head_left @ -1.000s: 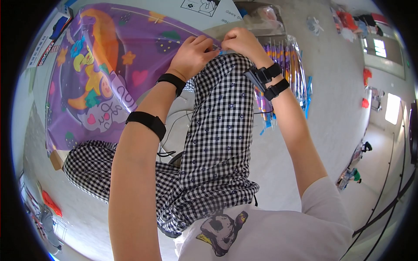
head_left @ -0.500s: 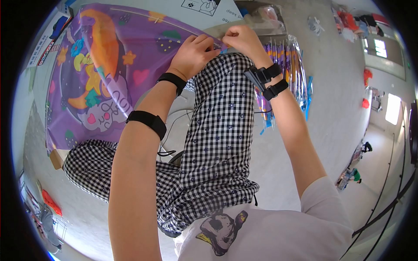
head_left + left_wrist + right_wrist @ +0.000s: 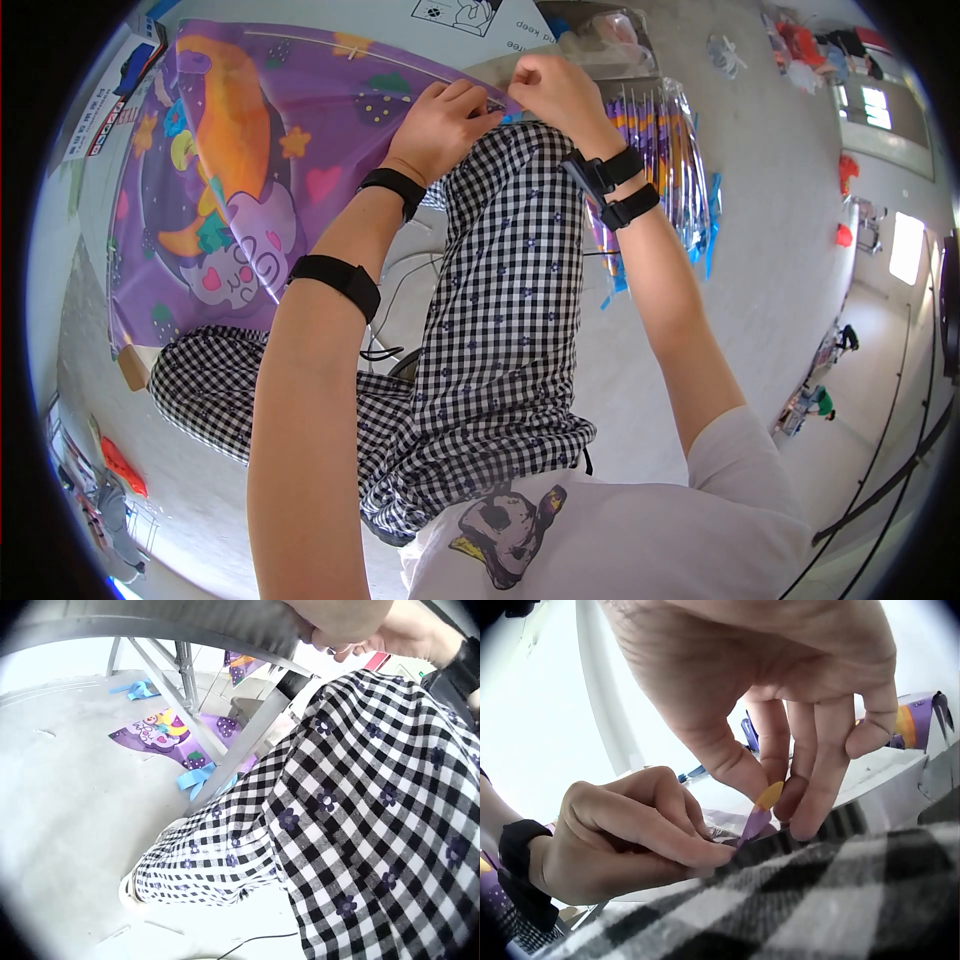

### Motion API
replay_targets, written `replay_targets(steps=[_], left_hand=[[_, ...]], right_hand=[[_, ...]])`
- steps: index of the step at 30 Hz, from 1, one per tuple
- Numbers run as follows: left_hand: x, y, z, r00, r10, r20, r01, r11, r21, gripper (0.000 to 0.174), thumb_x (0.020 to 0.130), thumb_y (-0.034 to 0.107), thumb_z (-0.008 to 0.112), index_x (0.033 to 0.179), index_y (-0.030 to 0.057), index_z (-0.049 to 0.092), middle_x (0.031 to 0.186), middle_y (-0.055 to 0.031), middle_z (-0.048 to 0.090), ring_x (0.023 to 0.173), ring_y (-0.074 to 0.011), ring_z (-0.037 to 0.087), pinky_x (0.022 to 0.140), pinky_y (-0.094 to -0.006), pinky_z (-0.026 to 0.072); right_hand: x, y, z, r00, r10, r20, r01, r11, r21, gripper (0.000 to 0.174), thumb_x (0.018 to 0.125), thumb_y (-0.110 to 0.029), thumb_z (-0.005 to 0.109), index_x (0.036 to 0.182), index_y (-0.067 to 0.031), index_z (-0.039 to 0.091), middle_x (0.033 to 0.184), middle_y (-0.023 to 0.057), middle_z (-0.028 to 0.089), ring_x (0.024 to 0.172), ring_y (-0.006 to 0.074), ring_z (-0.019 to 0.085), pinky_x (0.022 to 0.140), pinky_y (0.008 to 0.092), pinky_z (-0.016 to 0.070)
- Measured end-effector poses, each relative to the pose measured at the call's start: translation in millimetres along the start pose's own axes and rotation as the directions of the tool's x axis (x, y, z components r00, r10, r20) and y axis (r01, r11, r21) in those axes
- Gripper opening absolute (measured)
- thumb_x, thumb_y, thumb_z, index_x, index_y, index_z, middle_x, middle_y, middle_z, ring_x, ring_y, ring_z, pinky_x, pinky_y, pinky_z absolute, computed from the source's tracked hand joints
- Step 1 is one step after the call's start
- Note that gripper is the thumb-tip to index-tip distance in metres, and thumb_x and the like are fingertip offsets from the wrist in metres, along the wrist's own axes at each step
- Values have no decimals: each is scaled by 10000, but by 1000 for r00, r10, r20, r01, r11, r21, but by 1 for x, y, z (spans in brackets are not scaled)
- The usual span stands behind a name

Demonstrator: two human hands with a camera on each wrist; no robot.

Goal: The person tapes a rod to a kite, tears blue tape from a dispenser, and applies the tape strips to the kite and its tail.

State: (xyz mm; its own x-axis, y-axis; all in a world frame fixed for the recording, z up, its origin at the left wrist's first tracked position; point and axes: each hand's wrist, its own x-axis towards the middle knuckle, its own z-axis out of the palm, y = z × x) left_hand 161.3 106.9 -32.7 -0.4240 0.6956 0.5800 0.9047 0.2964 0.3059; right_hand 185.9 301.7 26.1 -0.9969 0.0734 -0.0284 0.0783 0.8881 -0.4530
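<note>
A purple kite (image 3: 320, 120) with a cartoon print and thin pale rods spreads over the table at the left in the head view. At its near right corner, the left hand (image 3: 445, 125) pinches the edge with thumb and forefinger. Close beside it the right hand (image 3: 560, 100) pinches the kite's tip between thumb and fingers. The right wrist view shows that small purple and yellow tip (image 3: 763, 806) upright between the two hands, just above a checked trouser knee. Fingers hide most of the corner. In the left wrist view the left hand (image 3: 352, 626) shows only partly.
A bundle of purple pieces with rods in clear plastic (image 3: 665, 150) lies right of the knee. Behind the hands are a printed sheet (image 3: 490, 25) and a clear bag (image 3: 615, 45). Grey metal table legs (image 3: 244, 739) stand beside the trouser leg, with another purple printed piece (image 3: 161, 735) below.
The right hand shifts slightly away from the left hand, then back toward it. The kite's left part ripples and folds over more of its print. The left hand stays in place.
</note>
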Motion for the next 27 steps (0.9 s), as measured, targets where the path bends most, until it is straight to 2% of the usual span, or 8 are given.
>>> replay_targets(steps=[4,7,10,13,16,19,27], left_hand=[[0,0,-1,1000,-1,15,1,1000,3,369,673,29,669,1009,159,746,856,-1,561,896,-190,573,800,-347,491],[1,0,-2,1000,-3,14,3,1000,0,370,674,21,661,1007,160,745,854,-1,560,892,-192,572,796,-347,492],[1,1,-2,1000,-3,13,3,1000,0,360,677,24,658,1000,159,744,849,-1,558,888,-192,572,794,-347,492],[2,0,-1,1000,-2,2,2,1000,1,352,680,28,656,995,158,744,847,-1,556,887,-191,572,794,-346,492],[2,1,-1,1000,-2,-2,2,1000,-3,345,682,36,658,995,155,743,848,-3,556,888,-191,572,797,-345,490],[3,1,-2,1000,4,-2,-4,1000,7,336,687,48,664,997,150,742,851,-5,559,890,-193,574,800,-344,488],[3,1,-1,1000,-5,-2,5,1000,-14,290,715,49,683,982,142,751,858,-9,564,911,-203,585,801,-353,493]], right_hand=[[3,-8,-8,998,-6,56,13,992,-122,159,804,-230,636,852,-85,682,748,78,689,711,263,668,637,367,500],[6,-5,-5,997,-73,32,77,984,-162,153,804,-229,638,850,-90,683,756,86,691,714,272,669,638,370,502],[9,-1,-5,996,-73,41,78,990,-114,146,805,-220,640,848,-87,681,766,89,693,718,283,668,643,376,504],[12,2,-2,986,-158,-56,155,986,-66,105,738,-194,627,722,-100,671,669,108,657,626,321,640,575,402,496],[15,3,-4,976,-213,-52,206,971,-123,90,735,-181,621,723,-107,670,669,102,659,625,321,642,569,401,493],[16,-1,-10,988,-139,73,151,967,-206,101,801,-188,630,843,-105,669,750,90,680,705,308,650,614,398,486],[17,-7,-3,963,-269,21,256,889,-380,74,831,-148,567,812,-120,632,709,109,670,665,329,651,567,444,479]])
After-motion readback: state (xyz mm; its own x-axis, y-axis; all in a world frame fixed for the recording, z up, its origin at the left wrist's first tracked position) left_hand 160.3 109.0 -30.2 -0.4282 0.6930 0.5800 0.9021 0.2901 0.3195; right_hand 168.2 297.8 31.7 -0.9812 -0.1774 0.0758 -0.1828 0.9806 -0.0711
